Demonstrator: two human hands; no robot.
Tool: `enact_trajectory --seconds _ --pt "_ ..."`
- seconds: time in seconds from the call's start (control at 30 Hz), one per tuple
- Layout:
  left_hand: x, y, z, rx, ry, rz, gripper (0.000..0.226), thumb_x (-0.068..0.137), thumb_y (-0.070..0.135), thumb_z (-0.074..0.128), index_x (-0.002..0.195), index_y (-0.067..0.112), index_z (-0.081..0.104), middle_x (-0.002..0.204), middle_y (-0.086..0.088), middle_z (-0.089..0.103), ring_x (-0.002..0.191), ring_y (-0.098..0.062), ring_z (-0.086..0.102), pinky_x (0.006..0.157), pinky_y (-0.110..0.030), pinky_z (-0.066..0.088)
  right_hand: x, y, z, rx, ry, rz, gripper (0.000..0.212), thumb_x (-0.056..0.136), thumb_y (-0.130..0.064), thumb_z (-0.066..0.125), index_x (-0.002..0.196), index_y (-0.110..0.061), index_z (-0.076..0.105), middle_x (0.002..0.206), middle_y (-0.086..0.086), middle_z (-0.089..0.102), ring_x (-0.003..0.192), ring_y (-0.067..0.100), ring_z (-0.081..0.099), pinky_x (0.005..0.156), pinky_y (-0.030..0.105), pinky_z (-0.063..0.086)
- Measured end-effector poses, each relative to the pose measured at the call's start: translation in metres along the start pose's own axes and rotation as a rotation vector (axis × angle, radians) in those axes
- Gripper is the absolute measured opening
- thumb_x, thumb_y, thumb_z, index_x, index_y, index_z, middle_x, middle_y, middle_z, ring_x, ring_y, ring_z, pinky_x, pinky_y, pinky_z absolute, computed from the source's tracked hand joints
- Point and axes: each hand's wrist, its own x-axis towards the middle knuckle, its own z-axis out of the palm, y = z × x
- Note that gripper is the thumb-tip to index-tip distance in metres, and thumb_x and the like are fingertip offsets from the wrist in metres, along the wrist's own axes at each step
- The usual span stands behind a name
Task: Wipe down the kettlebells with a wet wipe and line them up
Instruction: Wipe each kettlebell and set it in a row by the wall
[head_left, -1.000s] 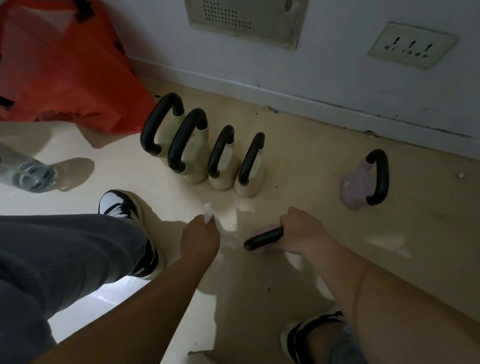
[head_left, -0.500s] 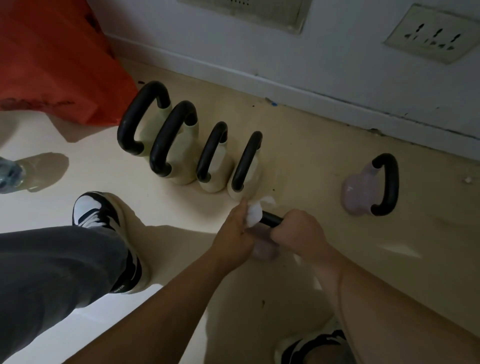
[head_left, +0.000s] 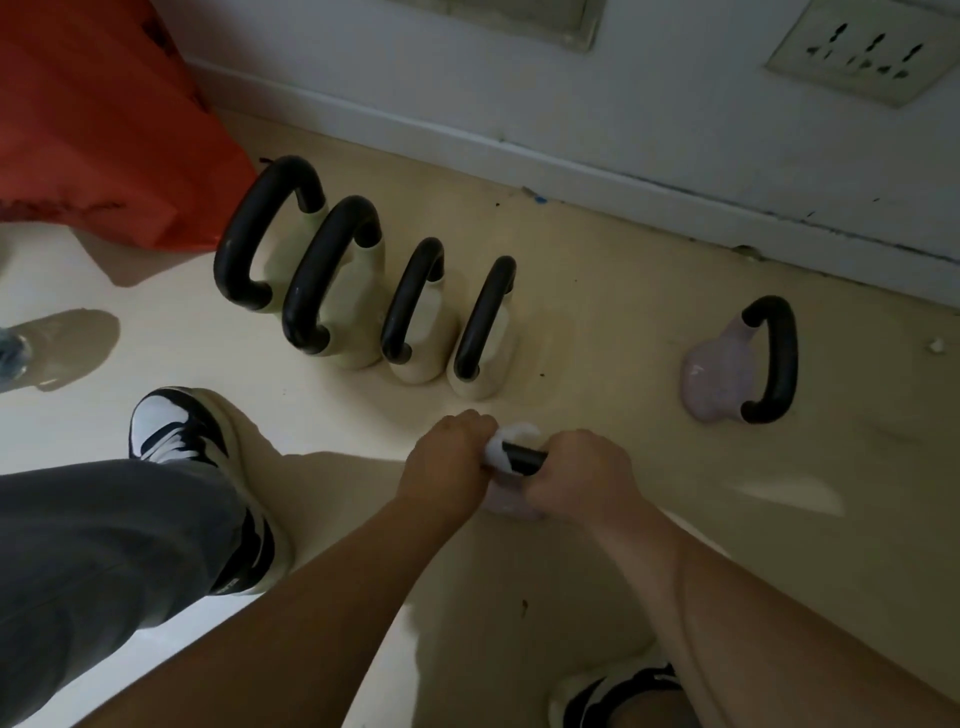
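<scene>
While keeping the lilac kettlebell steady on the floor with the right grip closed round its black handle, rubbing that handle with the wet wipe clutched in the left grip.

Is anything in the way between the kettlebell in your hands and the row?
Nothing visible. Only bare floor lies between the held kettlebell and the last cream kettlebell; the other purple kettlebell sits far right.

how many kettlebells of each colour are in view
cream kettlebells: 4
purple kettlebells: 2, one gripped by the right hand
total: 6
</scene>
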Motion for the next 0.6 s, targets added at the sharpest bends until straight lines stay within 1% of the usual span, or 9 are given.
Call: enact_trajectory --seconds 0.07,0.13,0.2,0.27,0.33,0.4,0.47,0.53,0.6 --pt "-0.007 -0.004 0.008 -0.069 -0.038 0.009 0.012 0.082 0.011 0.066 0.080 0.016 0.056 0.081 0.000 0.061 0.081 -0.026 0.062 0.065 -0.031 0.042 -0.008 -0.002 0.005 -0.076 -0.011 -0.061 0.041 0.058 -0.063 0.046 0.064 -0.023 0.052 0.066 -0.006 0.048 0.058 0.012 0.048 0.057 0.027 0.036" --pt "-0.011 -0.006 0.010 -0.163 -0.063 0.009 0.019 0.082 0.015 0.068 0.073 0.020 0.052 0.071 0.004 0.057 0.072 -0.025 0.061 0.061 -0.029 0.038 -0.010 0.001 0.009 -0.168 -0.013 -0.075 0.037 0.068 -0.058 0.053 0.077 -0.024 0.061 0.079 -0.004 0.047 0.071 0.016 0.050 0.065 0.027 0.040" --pt "-0.009 0.000 0.002 -0.103 -0.193 0.057 0.027 0.084 0.028 0.067 0.065 0.025 0.047 0.068 0.005 0.055 0.069 -0.019 0.055 0.062 -0.028 0.035 -0.010 0.004 0.010 -0.222 -0.002 -0.094 0.032 0.075 -0.056 0.062 0.090 -0.029 0.070 0.084 -0.003 0.046 0.075 0.016 0.048 0.069 0.027 0.041" --pt "-0.005 0.013 -0.006 0.063 -0.381 0.119 0.031 0.086 0.031 0.067 0.065 0.026 0.046 0.073 0.001 0.057 0.072 -0.019 0.054 0.064 -0.029 0.038 -0.007 0.007 0.007 -0.261 -0.001 -0.142 0.020 0.080 -0.052 0.066 0.079 -0.032 0.067 0.080 -0.005 0.042 0.072 0.014 0.045 0.067 0.027 0.038" --pt "-0.006 0.028 -0.004 0.133 -0.447 0.137 0.022 0.088 0.027 0.066 0.074 0.024 0.049 0.085 -0.004 0.063 0.080 -0.024 0.059 0.069 -0.031 0.045 -0.006 0.010 0.005 -0.341 -0.022 -0.176 0.027 0.083 -0.046 0.065 0.066 -0.030 0.052 0.082 -0.005 0.042 0.075 0.013 0.045 0.068 0.027 0.036" --pt "-0.014 0.032 0.006 0.144 -0.345 0.137 0.016 0.090 0.023 0.062 0.084 0.023 0.047 0.095 -0.007 0.066 0.086 -0.027 0.060 0.071 -0.033 0.045 -0.002 0.010 0.004 -0.393 -0.024 -0.216 0.017 0.085 -0.041 0.062 0.074 -0.028 0.059 0.088 -0.003 0.046 0.084 0.014 0.052 0.070 0.027 0.036" --pt "-0.025 0.025 0.015 0.109 -0.200 0.138 0.018 0.090 0.018 0.060 0.085 0.023 0.043 0.093 -0.008 0.065 0.084 -0.028 0.059 0.068 -0.035 0.042 0.001 0.005 0.003 -0.400 -0.039 -0.229 0.027 0.082 -0.053 0.060 0.085 -0.027 0.068 0.084 -0.002 0.048 0.092 0.017 0.057 0.069 0.028 0.036" --pt "-0.034 0.010 0.022 -0.001 -0.063 0.143 0.021 0.083 0.012 0.062 0.081 0.020 0.042 0.085 -0.006 0.061 0.074 -0.024 0.052 0.063 -0.035 0.038 0.004 0.001 0.001 -0.401 -0.064 -0.225 0.041 0.073 -0.066 0.058 0.078 -0.025 0.064 0.076 -0.002 0.048 0.088 0.019 0.059 0.067 0.028 0.038" --pt "-0.041 -0.002 0.026 -0.089 0.056 0.138 0.013 0.078 0.009 0.062 0.082 0.014 0.050 0.081 -0.004 0.056 0.071 -0.018 0.043 0.061 -0.034 0.036 0.006 -0.002 0.000 -0.375 -0.077 -0.213 0.031 0.075 -0.054 0.063 0.073 -0.024 0.058 0.071 -0.003 0.048 0.081 0.020 0.060 0.064 0.027 0.040"
